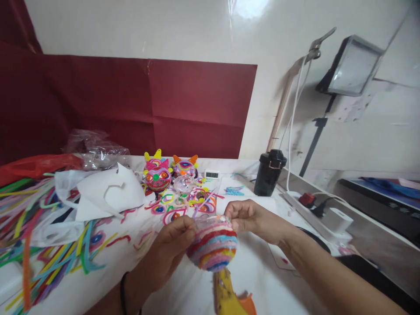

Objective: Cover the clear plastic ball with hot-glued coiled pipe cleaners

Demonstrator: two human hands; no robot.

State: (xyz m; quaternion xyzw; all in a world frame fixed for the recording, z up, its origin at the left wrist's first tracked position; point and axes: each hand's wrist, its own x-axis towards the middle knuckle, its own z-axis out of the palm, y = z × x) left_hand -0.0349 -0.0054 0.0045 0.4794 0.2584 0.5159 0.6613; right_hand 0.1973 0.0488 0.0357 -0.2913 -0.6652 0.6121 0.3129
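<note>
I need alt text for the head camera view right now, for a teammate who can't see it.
Both hands, left hand and right hand, hold a striped pipe-cleaner ball above a white table. Loose pipe cleaners cover the table's left side; two colourful horned ball faces and a black jar stand behind, near a red backdrop.

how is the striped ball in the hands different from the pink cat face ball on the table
The striped ball is held up between the left hand and right hand; the cat face ball rests on the table. The striped ball has plain bands; the cat face ball has eyes and yellow ears. Both are covered in colourful pipe cleaners.
</note>
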